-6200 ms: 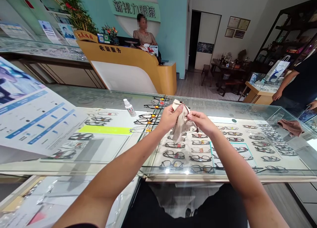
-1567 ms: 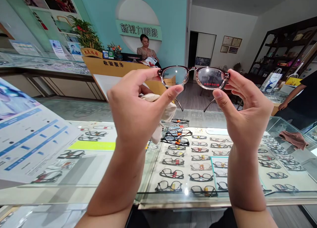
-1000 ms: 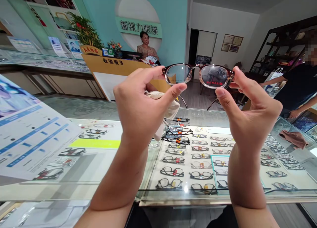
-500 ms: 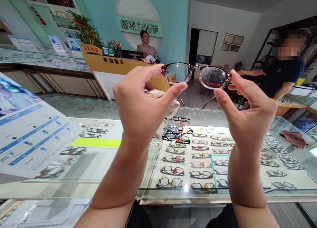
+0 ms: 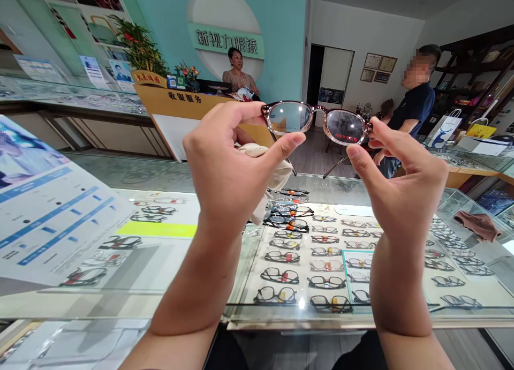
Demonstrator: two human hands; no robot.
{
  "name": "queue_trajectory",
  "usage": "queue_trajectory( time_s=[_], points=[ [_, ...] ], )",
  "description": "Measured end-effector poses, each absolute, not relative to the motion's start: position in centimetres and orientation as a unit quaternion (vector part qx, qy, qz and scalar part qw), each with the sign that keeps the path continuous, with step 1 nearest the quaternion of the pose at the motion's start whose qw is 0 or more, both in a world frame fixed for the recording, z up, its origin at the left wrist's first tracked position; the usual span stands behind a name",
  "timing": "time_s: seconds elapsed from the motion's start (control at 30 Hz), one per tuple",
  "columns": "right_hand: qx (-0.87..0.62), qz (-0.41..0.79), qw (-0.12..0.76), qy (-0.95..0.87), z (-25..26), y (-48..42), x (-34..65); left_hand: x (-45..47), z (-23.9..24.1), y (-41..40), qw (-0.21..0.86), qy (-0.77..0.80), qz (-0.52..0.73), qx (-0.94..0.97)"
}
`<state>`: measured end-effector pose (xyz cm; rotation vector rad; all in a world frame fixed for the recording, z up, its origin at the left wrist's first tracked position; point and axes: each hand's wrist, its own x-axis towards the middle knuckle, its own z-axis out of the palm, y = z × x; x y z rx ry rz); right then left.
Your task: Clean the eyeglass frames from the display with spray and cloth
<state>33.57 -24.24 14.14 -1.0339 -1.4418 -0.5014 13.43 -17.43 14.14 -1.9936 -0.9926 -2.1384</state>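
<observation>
A pair of eyeglasses [image 5: 319,109] with a dark, mottled rim is held up above the glass counter, its temples pointing away from me. My left hand [image 5: 231,161] pinches the left end of the frame between thumb and fingers. A cream cloth [image 5: 277,169] is also in that hand, bunched behind the thumb and hanging down. At the other end of the frame, my right hand [image 5: 405,169] grips the rim near the hinge. Red lettering shows on the right lens. Below lie rows of eyeglasses [image 5: 326,282] inside the display case.
The glass display counter [image 5: 321,323] spans the front. A printed sheet [image 5: 52,209] stands at left, and a brown cloth [image 5: 477,224] lies at right. One person [image 5: 240,75] is behind the cashier desk [image 5: 209,110]; another person [image 5: 413,105] stands at the right, by paper bags [image 5: 444,126].
The person at the right has moved leftward, uncovering the bags and shelves. The eyeglasses have turned slightly in my hands, their right end shifting a little left. Both hands keep their hold.
</observation>
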Motion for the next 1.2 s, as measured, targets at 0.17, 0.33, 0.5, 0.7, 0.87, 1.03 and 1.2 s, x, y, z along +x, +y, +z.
queue_trajectory(
  time_s=[0.17, 0.33, 0.5, 0.7, 0.87, 1.03, 1.2],
  points=[
    [-0.452, -0.212, 0.6, -0.625, 14.2, -24.19, 33.69, 13.4, 14.14, -17.33, 0.035, -0.318, -0.694, -0.645],
    [-0.458, -0.203, 0.591, -0.632, 14.24, -24.12, 33.89, 13.43, 14.09, -17.2, 0.037, -0.32, -0.696, -0.642],
    [-0.462, -0.183, 0.598, -0.629, 14.29, -24.23, 33.77, 13.36, 14.16, -17.3, 0.025, -0.326, -0.687, -0.648],
    [-0.459, -0.179, 0.602, -0.628, 14.21, -24.13, 33.96, 13.41, 14.12, -17.31, 0.037, -0.323, -0.697, -0.64],
    [-0.456, -0.2, 0.591, -0.635, 14.23, -24.09, 33.95, 13.5, 14.15, -17.36, 0.037, -0.323, -0.701, -0.635],
    [-0.456, -0.197, 0.593, -0.634, 14.36, -24.21, 33.78, 13.52, 14.28, -17.5, 0.025, -0.322, -0.7, -0.637],
    [-0.46, -0.179, 0.6, -0.629, 14.32, -24.21, 33.82, 13.53, 14.23, -17.49, 0.031, -0.325, -0.696, -0.639]
  ],
)
